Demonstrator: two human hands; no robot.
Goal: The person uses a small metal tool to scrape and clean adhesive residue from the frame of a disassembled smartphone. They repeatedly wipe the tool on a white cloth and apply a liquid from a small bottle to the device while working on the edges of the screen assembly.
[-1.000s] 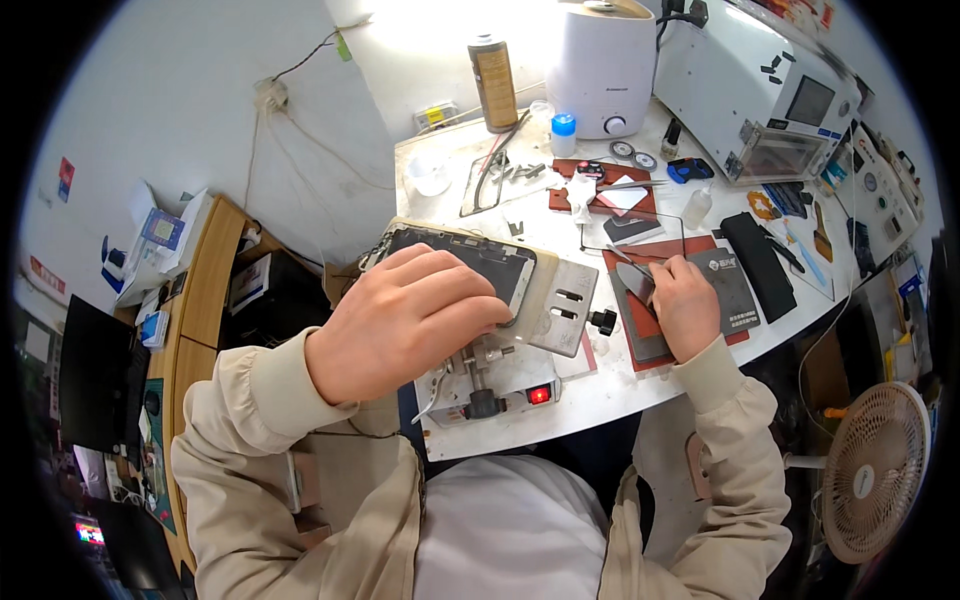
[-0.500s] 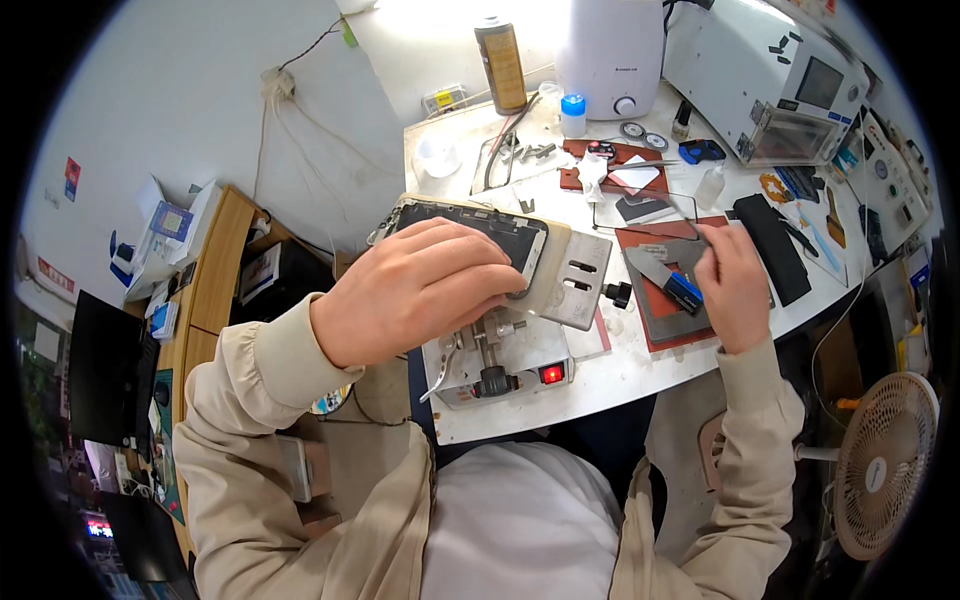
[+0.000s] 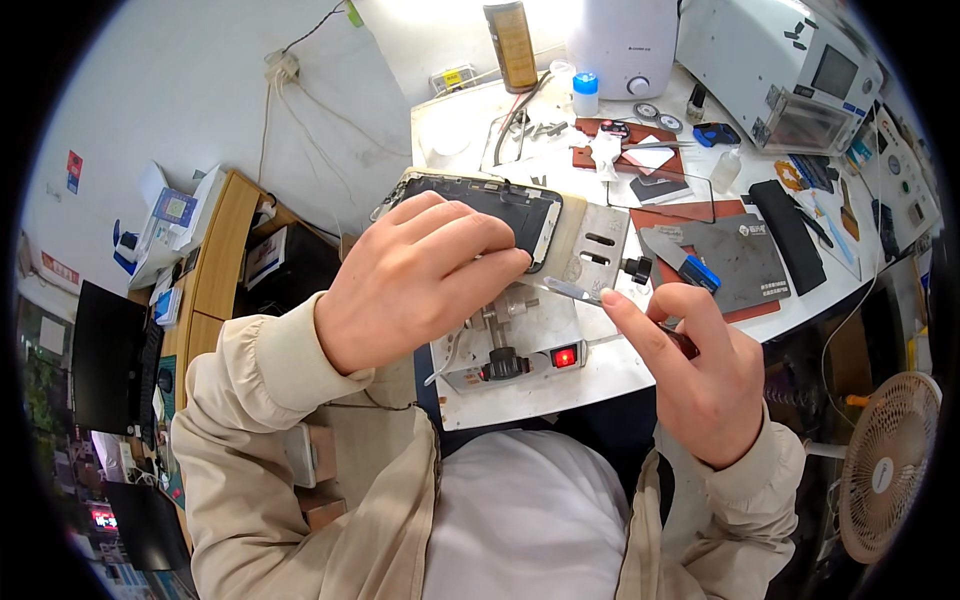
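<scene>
A dark, opened phone or small tablet (image 3: 500,212) lies on a metal clamping plate (image 3: 602,240) above a white heated base with a lit red switch (image 3: 565,356). My left hand (image 3: 420,265) reaches over the device, fingers curled, thumb and forefinger meeting at its near edge. Whatever may be pinched there is hidden. Beside the plate's near edge, my right hand (image 3: 700,365) is closed around a thin knife-like tool (image 3: 572,290). Its flat silver tip points left toward the device, and its handle is mostly covered by my fingers.
Right of the plate, a blue-handled knife (image 3: 700,273) lies on a grey mat (image 3: 745,265), near a black pouch (image 3: 787,235). A brown can (image 3: 512,50), a blue-capped bottle (image 3: 585,95) and a white appliance (image 3: 625,45) stand behind. A fan (image 3: 890,470) is at right.
My right hand has come left and nearer from over the grey mat, bringing the thin tool beside the plate. My left hand stays over the device. The whole view has shifted slightly.
</scene>
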